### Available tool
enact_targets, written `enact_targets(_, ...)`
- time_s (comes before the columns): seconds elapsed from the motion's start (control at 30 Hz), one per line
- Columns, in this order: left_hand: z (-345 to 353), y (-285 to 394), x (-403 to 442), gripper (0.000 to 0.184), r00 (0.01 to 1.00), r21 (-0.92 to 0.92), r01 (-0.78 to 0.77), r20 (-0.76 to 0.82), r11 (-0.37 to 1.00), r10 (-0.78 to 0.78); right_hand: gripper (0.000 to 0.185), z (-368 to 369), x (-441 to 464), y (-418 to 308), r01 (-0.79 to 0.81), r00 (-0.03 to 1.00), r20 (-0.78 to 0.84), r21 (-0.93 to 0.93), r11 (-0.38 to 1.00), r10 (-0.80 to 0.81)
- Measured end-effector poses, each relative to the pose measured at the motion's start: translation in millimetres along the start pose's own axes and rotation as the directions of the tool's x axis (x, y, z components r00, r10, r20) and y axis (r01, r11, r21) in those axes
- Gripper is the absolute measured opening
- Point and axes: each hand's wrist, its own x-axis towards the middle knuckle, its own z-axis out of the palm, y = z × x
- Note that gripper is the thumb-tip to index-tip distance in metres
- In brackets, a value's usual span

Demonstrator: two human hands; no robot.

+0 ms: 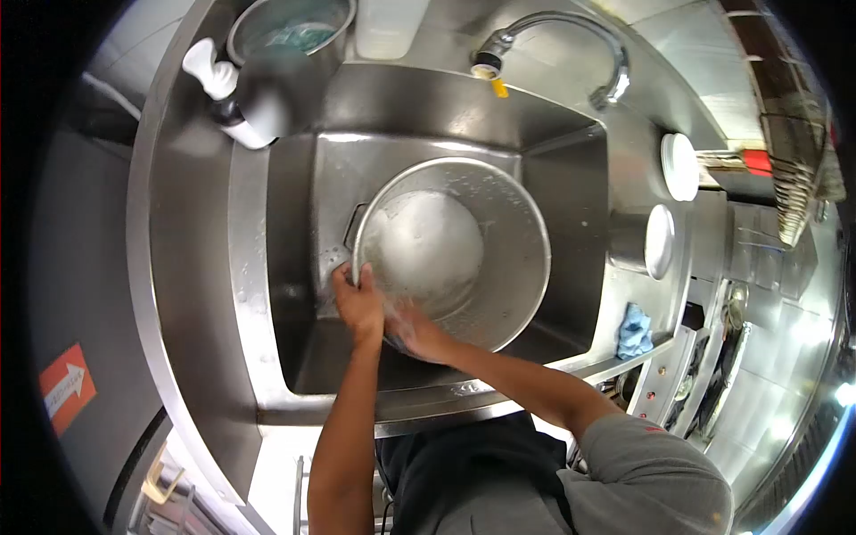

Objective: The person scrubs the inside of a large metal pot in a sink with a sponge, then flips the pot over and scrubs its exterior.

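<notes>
A large metal pot [499, 259] sits tilted in the steel sink, with white suds [428, 241] over its bottom. A loop handle [354, 225] sticks out from its left side. My left hand [358, 303] grips the pot's rim at the lower left, thumb on the inside and fingers outside. Just to the right, my right hand [417, 330] is at the pot's near inner wall. Motion smears its fingers, so I cannot make out whether anything is in them.
A curved faucet [571, 27] arches over the sink's [562, 178] back right. At the back left are a pump bottle [227, 98] and a metal bowl [294, 36] of greenish contents. White round lids [679, 168] and a blue cloth [634, 332] lie on the right ledge.
</notes>
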Motion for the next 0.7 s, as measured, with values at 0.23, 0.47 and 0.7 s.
enact_targets(0.23, -11, 3, 22, 0.016, 0.970, 0.315, -0.238, 0.124, 0.919, 0.209, 0.044, -214, -90, -42, 0.081, 0.893, 0.203, -0.950, 0.301, 0.401)
enact_targets(0.47, -13, 46, 86, 0.018, 0.890, 0.380, -0.437, 0.313, 0.816, 0.331, 0.037, -142, -45, -9, 0.133, 0.765, 0.335, -0.918, 0.374, 0.550)
enact_targets(0.7, -19, 60, 85, 0.028, 0.944, 0.400, -0.313, 0.227, 0.861, 0.237, 0.050, -95, -19, 20, 0.284, 0.674, 0.737, -0.328, 0.901, 0.056)
